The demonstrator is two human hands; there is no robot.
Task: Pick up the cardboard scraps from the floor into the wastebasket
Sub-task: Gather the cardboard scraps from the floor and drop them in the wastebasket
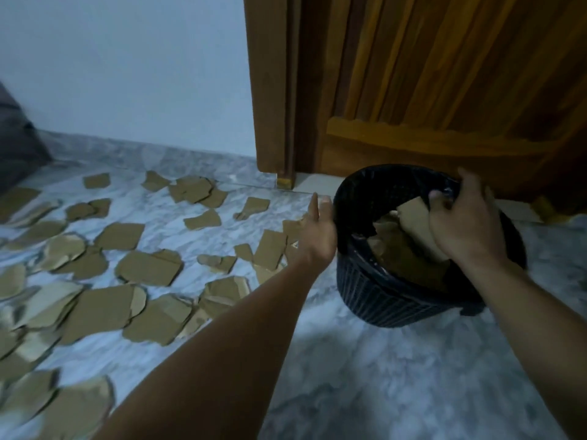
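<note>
The left hand [317,230] is held open at the wastebasket's [381,303] nine o'clock; the right hand [463,223] is curled over its rim, grip unclear. Cardboard scraps [146,268] are strewn toward nine o'clock.

Wastebasket [381,306]: black, cardboard inside. Left hand [317,230]: straight-fingered, just beside its left rim. Right hand [463,223]: gripping its far rim. Cardboard scraps [149,268]: strewn left of it.
</note>
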